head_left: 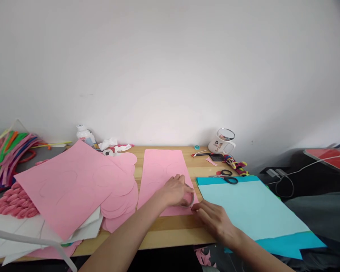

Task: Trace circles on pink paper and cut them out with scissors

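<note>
A pink sheet (pixel 155 181) with faint curved outlines lies upright in the middle of the wooden table. My left hand (pixel 177 192) is closed round a small round ring-like object (pixel 188 199) and holds it against the lower right part of the sheet. Just right of it, my right hand (pixel 212 219) has its fingers drawn together at the sheet's lower right corner; whatever sits between its fingertips is too small to make out. Faint circles also mark a larger pink sheet (pixel 73 181) at the left, beside cut rounded pink pieces (pixel 124 204).
Light blue sheets (pixel 252 207) lie at the right, with black-handled scissors (pixel 229 177) on their top edge. Behind stand a white mug (pixel 221 142) and a white bottle (pixel 85 135). Coloured strips (pixel 8 158) and pink braided yarn (pixel 17 202) fill the far left.
</note>
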Tool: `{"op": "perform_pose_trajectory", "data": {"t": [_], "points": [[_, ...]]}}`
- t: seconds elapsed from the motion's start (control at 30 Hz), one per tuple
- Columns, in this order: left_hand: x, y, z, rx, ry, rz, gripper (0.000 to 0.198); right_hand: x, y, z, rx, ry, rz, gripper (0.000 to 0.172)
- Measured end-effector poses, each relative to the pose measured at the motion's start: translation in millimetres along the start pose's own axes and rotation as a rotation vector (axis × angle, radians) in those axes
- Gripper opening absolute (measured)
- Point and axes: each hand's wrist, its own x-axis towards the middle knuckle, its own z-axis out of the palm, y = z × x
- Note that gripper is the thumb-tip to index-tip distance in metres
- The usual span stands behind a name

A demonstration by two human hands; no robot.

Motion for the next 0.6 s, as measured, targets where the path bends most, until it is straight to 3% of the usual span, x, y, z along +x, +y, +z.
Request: {"op": "perform_pose_trajectory", "data": {"t": [0.13,0.23,0.3,0.4,0.6], "points": [[-2.1,11.3,1.0,0.099,0.003,-0.01,0.028,17.6,22.2,-23.5,0.121,0.186,0.404,0.023],[-1.6,24.2,2.9,0.158,0.0,-0.045,0.035,56.3,43.7,-38.6,0.307,0.142,0.612,0.02],[0.5,32.5,4.2,0.186,-0.02,-0.077,0.039,86.5,55.0,-41.3,0.4,-0.009,0.604,0.019],[5.3,43.2,5.5,0.204,-0.074,-0.145,0.046,127.3,59.3,-33.3,0.452,-0.373,0.487,0.006],[10.3,57.2,7.2,0.217,-0.153,-0.259,0.074,169.5,34.6,-0.4,0.441,-0.848,0.285,0.012]]}}
